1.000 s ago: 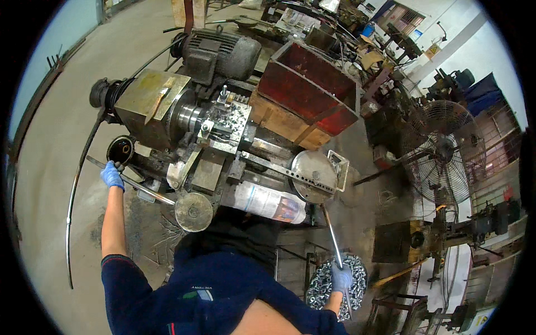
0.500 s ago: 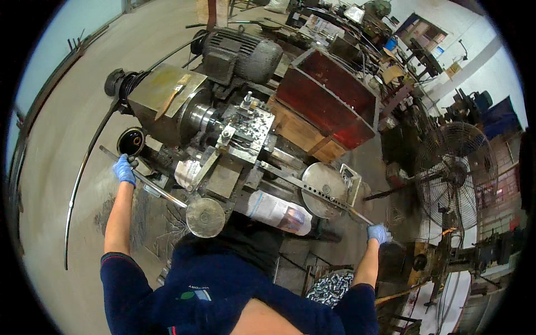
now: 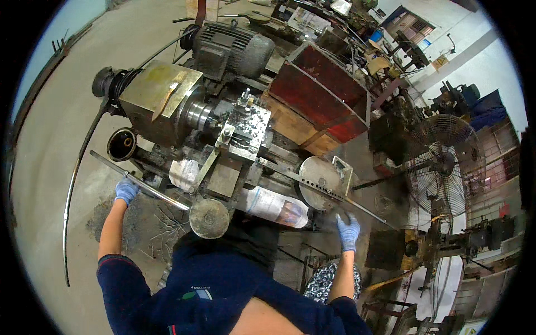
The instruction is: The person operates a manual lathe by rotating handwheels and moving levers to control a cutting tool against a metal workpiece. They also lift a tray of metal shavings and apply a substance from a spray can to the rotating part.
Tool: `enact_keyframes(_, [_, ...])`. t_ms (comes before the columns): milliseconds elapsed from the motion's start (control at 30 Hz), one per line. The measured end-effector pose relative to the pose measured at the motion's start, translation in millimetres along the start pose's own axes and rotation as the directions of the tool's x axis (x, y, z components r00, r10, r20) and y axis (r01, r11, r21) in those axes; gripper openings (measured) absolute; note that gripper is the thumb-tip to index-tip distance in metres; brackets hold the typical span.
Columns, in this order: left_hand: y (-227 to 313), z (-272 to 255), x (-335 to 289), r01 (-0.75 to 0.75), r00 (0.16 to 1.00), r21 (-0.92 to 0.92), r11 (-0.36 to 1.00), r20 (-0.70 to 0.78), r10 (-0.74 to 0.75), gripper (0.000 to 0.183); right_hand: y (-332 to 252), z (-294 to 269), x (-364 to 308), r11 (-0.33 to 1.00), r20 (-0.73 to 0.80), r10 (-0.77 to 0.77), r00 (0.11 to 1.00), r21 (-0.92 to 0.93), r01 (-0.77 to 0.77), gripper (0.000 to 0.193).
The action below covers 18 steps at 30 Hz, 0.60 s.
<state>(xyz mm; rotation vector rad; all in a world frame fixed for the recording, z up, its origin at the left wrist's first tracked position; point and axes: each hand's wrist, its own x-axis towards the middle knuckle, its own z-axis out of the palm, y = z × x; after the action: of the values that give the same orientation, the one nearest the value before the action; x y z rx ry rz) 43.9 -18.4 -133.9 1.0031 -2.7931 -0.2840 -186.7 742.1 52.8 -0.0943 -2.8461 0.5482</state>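
Observation:
My left hand (image 3: 127, 191), in a blue glove, is at the long metal bar (image 3: 162, 195) left of the machine. Its fingers are closed at the bar, partly hidden. A round metal disc (image 3: 209, 218) sits at the bar's near end. My right hand (image 3: 348, 231), also gloved in blue, is open with fingers apart and holds nothing. It hovers below the perforated lever (image 3: 312, 187), apart from it. Between my hands stands a greasy machine with a box-shaped head (image 3: 162, 95), a shiny spindle (image 3: 199, 115) and a chip-covered metal block (image 3: 245, 131).
Behind the machine are a motor (image 3: 231, 49) and a red box (image 3: 318, 92). A large round plate (image 3: 321, 181) lies under the lever. Below my right hand is a container of shiny metal parts (image 3: 324, 285). A caged fan (image 3: 444, 162) stands right; a black cable (image 3: 78, 167) hangs left.
My right hand has let go of the perforated lever's end and drawn back toward me, opening. My left hand has shifted slightly lower at the bar. The whole view has moved a little.

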Motion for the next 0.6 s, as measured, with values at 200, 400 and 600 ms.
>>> enact_keyframes(200, [47, 6, -5, -0.002, 0.984, -0.064, 0.998, 0.178, 0.013, 0.038, -93, -8, -14, 0.975, 0.081, -0.181, 0.980, 0.147, 0.167, 0.038])
enact_keyframes(400, [81, -17, -20, -0.093, 0.928, 0.169, 0.981, 0.371, 0.024, 0.029, -239, -2, -30, 0.846, 0.304, -0.420, 0.855, 0.474, 0.246, 0.039])
enact_keyframes(600, [40, -5, -6, -0.119, 0.936, 0.206, 0.971, 0.349, 0.040, 0.028, -356, 41, -25, 0.708, 0.215, -0.706, 0.675, 0.188, 0.681, 0.055])
